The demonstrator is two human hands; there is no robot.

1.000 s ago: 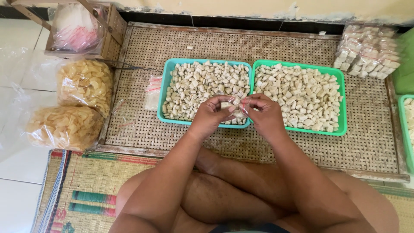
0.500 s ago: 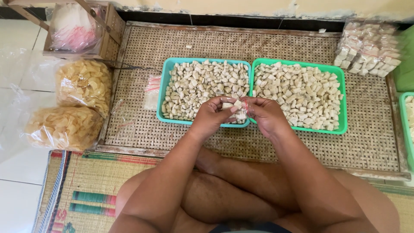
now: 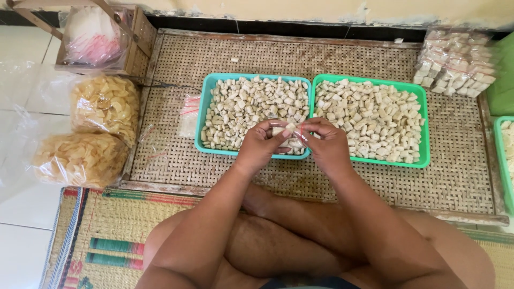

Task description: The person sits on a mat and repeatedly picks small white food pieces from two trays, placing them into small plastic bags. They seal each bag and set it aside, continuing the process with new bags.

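My left hand (image 3: 261,145) and my right hand (image 3: 325,143) meet over the front edge of a teal tray (image 3: 200,119) full of small pale snack pieces. Between the fingertips of both hands sits a small clear plastic bag (image 3: 289,134) with a few pale pieces in it and a thin red strip at its mouth. A second, green tray (image 3: 425,134) of the same pale pieces lies directly to the right, touching the teal one. Both trays rest on a large woven rattan tray (image 3: 176,160).
Two big clear bags of yellow chips (image 3: 101,107) (image 3: 80,158) lie at the left. A wooden box with a plastic bag (image 3: 99,37) stands at the back left. Filled small packets (image 3: 455,61) are piled at the back right. Loose empty small bags (image 3: 188,115) lie beside the teal tray.
Both hands stay in the same spot over the teal tray; the fingers have shifted slightly around the small bag.
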